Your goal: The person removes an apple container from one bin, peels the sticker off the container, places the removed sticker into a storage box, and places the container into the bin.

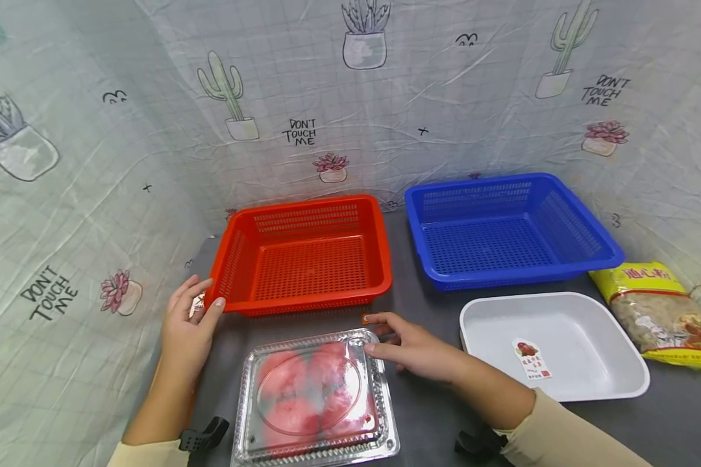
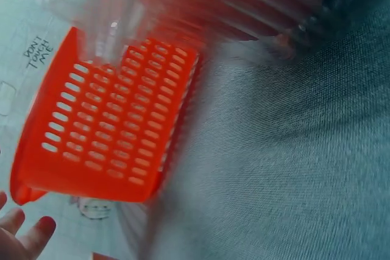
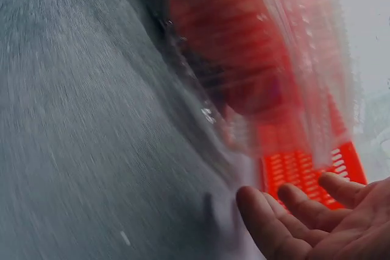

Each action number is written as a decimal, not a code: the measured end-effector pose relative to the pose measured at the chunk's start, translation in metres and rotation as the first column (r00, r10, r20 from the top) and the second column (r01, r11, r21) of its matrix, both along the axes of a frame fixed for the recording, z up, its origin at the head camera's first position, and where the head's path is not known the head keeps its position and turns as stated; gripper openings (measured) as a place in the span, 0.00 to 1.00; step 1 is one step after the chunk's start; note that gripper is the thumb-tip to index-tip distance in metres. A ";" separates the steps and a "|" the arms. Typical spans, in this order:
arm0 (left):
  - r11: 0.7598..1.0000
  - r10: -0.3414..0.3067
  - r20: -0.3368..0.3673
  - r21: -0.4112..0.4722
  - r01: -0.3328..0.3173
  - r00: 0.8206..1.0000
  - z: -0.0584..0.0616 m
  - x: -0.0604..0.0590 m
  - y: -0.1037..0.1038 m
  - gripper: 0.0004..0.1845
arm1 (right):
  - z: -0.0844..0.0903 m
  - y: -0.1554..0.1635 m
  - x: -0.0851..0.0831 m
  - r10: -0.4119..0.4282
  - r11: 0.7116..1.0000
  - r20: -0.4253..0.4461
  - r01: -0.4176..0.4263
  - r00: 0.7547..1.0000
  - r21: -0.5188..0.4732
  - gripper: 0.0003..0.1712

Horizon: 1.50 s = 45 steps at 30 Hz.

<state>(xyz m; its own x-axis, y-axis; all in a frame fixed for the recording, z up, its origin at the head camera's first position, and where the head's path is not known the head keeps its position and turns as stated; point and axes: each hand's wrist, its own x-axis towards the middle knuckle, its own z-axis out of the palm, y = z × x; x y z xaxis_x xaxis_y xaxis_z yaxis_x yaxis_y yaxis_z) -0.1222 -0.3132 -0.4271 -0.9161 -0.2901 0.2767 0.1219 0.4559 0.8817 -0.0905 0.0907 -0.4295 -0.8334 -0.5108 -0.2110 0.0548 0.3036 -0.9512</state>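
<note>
A clear plastic clamshell box [image 1: 314,395] holding several round red items, seen blurred through the lid, lies on the dark table in front. My left hand [image 1: 188,327] is beside the front left corner of the red basket [image 1: 300,306], with thumb and fingers loosely spread. In the left wrist view, its fingertips [image 2: 42,229] appear apart from the basket. My right hand [image 1: 417,347] hovers at the box's far right corner, palm facing inward. The right wrist view shows relaxed fingers [image 3: 304,208] near the blurred box; whether they touch it I cannot tell.
Behind on the right stands a blue basket [image 1: 485,250]. A white tray [image 1: 590,344] with a sticker [image 1: 531,359] is in front of it. A yellow-ended pasta bag [image 1: 654,314] lies at the far right. Patterned cloth walls [image 1: 385,130] close off the back and left. A small orange item [image 1: 365,319] shows by my right fingertips.
</note>
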 end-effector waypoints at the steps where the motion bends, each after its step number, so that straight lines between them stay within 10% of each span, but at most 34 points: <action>1: 1.000 0.009 -0.003 0.006 -0.009 1.000 -0.002 -0.003 0.000 0.24 | -0.003 -0.003 0.001 -0.016 1.000 0.004 0.016 1.000 -0.003 0.39; 19: 0.998 0.005 0.029 0.062 -0.006 1.000 -0.028 -0.020 0.004 0.27 | -0.043 -0.013 -0.001 -0.052 0.993 -0.145 0.036 0.988 -0.110 0.31; 45: 0.990 -0.017 0.120 0.139 0.000 0.993 -0.035 -0.019 0.005 0.26 | -0.046 -0.025 0.011 0.194 0.847 0.118 -0.106 0.974 -0.521 0.31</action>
<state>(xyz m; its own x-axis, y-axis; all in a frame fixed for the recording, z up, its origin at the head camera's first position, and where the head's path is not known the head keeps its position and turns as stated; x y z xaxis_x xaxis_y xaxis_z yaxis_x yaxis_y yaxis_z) -0.1415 -0.3086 -0.4623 -0.9428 -0.3102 0.1220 0.0144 0.3277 0.9447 -0.0798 0.0659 -0.4759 -0.7152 -0.6988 -0.0104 0.2120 -0.2027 -0.9560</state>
